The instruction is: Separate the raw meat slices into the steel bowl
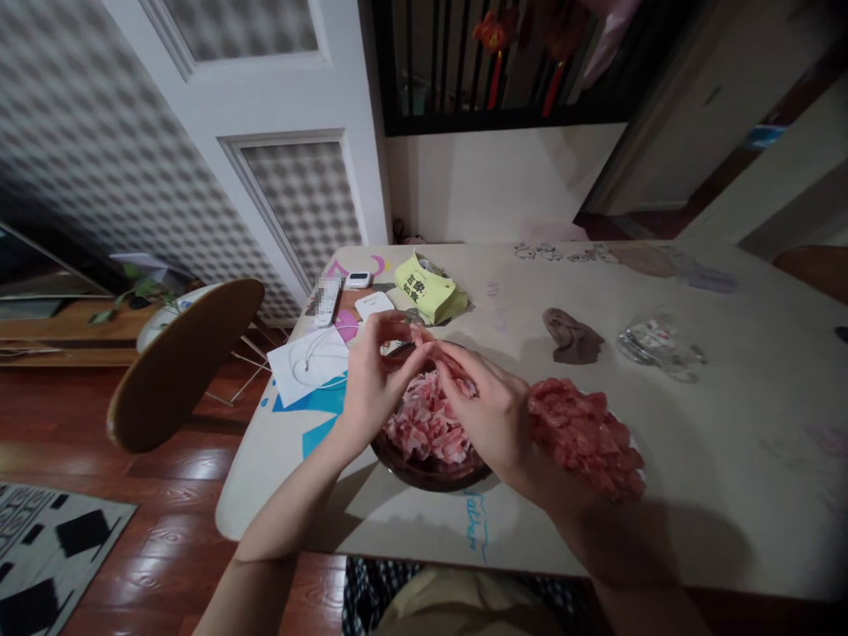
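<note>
Both hands are raised just above a dark round bowl (424,473), which sits near the front edge of the table (729,459). The left hand (374,375) is turned palm-inward, wrist bent, its fingertips pressed together on a thin pink strip of meat (427,340); the right hand (487,411) is angled toward it from the other side, thumb and forefinger pinched on the same strip, so that it is held stretched between the two directly over the bowl. The bowl is filled with a heap of pale pink, ragged slices (427,424) — soft, wet-looking, marbled with white. Just right of the bowl a darker red mound of chunks (586,433) is piled, lumpy and glistening, partly hidden by the right forearm. Behind the bowl a crumpled yellow bag (427,290) with printed characters is lying; beyond the bowl to the right, a limp brown cloth (573,337) and a crinkled clear wrapper (655,344). Left of the bowl, white paper with a coiled white cable (311,358) is spread flat — a round wooden chair back (182,362) stands further left, off the table.
</note>
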Demonstrator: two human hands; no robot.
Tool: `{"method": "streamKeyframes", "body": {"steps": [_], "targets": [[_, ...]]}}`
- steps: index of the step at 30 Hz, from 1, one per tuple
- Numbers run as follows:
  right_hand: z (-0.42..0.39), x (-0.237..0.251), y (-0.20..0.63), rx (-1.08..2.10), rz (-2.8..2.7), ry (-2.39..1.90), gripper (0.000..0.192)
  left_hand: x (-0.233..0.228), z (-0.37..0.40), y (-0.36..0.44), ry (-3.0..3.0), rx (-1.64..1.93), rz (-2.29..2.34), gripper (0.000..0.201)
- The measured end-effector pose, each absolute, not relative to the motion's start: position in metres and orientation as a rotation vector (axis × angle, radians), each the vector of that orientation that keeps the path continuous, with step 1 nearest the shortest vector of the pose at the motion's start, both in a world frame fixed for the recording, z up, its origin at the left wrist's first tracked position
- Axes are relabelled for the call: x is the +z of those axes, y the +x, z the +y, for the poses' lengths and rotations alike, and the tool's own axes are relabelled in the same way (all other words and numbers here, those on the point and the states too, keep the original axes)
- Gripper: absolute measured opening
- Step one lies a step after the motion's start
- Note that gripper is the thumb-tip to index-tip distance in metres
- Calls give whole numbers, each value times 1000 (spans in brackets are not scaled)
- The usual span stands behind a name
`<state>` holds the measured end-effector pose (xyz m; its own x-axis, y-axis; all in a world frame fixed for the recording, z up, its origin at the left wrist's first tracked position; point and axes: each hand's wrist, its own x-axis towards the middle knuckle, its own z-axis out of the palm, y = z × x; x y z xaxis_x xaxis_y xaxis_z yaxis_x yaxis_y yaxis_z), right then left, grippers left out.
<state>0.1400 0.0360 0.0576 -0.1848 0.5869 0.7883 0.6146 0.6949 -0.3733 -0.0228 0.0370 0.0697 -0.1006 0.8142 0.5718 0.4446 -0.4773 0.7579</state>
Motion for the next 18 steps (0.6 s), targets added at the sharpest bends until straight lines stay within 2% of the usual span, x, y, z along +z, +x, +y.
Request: {"method": "streamKeyframes", "body": {"steps": [10, 18], "targets": [[36, 56, 136, -60, -1883, -926, 30, 63, 43, -24, 1785, 1618, 1326, 23], [32, 65, 142, -36, -1858, -881, 29, 66, 39, -24, 1749, 1772, 1331, 18]]}}
